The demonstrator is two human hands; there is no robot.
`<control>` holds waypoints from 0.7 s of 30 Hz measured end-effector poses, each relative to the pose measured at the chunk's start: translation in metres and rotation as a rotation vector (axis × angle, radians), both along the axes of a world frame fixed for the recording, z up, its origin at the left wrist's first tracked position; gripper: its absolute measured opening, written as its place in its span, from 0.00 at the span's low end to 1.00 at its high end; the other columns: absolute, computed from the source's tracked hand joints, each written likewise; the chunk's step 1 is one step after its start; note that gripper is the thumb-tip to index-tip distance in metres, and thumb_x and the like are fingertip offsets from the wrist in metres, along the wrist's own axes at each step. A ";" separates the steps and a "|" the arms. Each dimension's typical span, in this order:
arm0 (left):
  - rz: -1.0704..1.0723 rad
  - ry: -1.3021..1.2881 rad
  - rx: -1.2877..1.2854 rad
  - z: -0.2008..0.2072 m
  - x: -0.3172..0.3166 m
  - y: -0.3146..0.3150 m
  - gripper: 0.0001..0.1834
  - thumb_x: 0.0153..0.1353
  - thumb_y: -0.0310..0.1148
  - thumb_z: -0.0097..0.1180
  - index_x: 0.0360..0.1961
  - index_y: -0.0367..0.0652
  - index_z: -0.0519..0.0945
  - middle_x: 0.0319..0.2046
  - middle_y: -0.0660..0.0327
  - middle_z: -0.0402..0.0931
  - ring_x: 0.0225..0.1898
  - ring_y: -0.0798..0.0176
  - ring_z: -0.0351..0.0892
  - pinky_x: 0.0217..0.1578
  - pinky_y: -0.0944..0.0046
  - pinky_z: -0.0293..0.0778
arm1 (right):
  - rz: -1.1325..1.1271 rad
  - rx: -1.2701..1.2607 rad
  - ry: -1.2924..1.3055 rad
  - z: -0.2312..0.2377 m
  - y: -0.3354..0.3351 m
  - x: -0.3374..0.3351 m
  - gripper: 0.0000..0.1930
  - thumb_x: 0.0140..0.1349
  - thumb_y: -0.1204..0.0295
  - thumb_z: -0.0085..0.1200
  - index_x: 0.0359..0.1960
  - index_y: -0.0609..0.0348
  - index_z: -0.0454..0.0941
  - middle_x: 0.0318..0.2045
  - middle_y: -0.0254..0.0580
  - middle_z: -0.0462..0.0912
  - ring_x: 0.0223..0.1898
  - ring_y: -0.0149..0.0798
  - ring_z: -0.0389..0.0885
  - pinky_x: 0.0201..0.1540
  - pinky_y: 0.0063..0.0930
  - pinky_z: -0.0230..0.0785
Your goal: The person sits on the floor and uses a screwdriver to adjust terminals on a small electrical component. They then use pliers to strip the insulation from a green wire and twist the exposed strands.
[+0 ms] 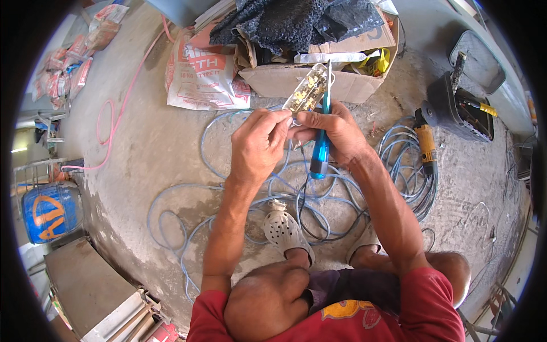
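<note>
My right hand [337,132] grips a screwdriver [321,153] with a clear blue handle; its shaft points away from me. The same hand holds an opened extension socket [308,91], a pale rectangular casing with brass contacts showing inside. Its thumb presses the socket's near end. My left hand [260,139] is closed in a pinch at that near end, and what lies between the fingertips is hidden. Below the hands, a dark cable [303,196] hangs down toward the floor.
Blue hose or cable [188,188] lies in loops around my feet. A yellow angle grinder [425,143] rests on the coils at right, near an open black toolbox [468,117]. Ahead stand a cardboard box [342,85] and a cement bag [205,71]. A blue drum [51,212] is at left.
</note>
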State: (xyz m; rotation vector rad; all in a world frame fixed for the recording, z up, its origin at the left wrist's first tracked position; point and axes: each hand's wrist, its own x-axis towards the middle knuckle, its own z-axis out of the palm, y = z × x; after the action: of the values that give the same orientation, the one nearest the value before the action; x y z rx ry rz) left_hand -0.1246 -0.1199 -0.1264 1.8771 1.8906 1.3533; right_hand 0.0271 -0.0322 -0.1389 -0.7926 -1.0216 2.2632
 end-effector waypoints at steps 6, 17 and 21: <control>-0.240 0.158 -0.008 0.010 -0.020 0.008 0.09 0.55 0.19 0.64 0.37 0.39 0.83 0.26 0.60 0.77 0.26 0.60 0.78 0.27 0.63 0.74 | 0.101 0.076 -0.062 -0.008 0.004 0.008 0.14 0.61 0.76 0.58 0.45 0.74 0.74 0.40 0.53 0.83 0.39 0.43 0.87 0.40 0.26 0.81; -0.065 -0.038 -0.180 0.018 -0.014 0.009 0.10 0.50 0.12 0.61 0.30 0.37 0.78 0.25 0.63 0.76 0.28 0.70 0.80 0.27 0.68 0.76 | -0.029 0.264 -0.099 -0.007 -0.016 -0.008 0.21 0.61 0.83 0.53 0.54 0.70 0.62 0.38 0.48 0.81 0.39 0.40 0.86 0.38 0.30 0.83; -0.018 0.187 -0.021 0.003 0.003 0.013 0.10 0.47 0.12 0.61 0.27 0.38 0.77 0.26 0.60 0.76 0.27 0.60 0.80 0.26 0.64 0.75 | -0.133 0.308 -0.162 -0.011 -0.012 -0.006 0.20 0.62 0.82 0.53 0.54 0.68 0.61 0.38 0.49 0.81 0.36 0.40 0.86 0.37 0.30 0.83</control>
State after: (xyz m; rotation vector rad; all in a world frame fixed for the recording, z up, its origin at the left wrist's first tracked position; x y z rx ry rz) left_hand -0.1220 -0.1067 -0.1238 2.0694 1.9579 1.1845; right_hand 0.0210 -0.0446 -0.1504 -0.8900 -1.3125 1.8936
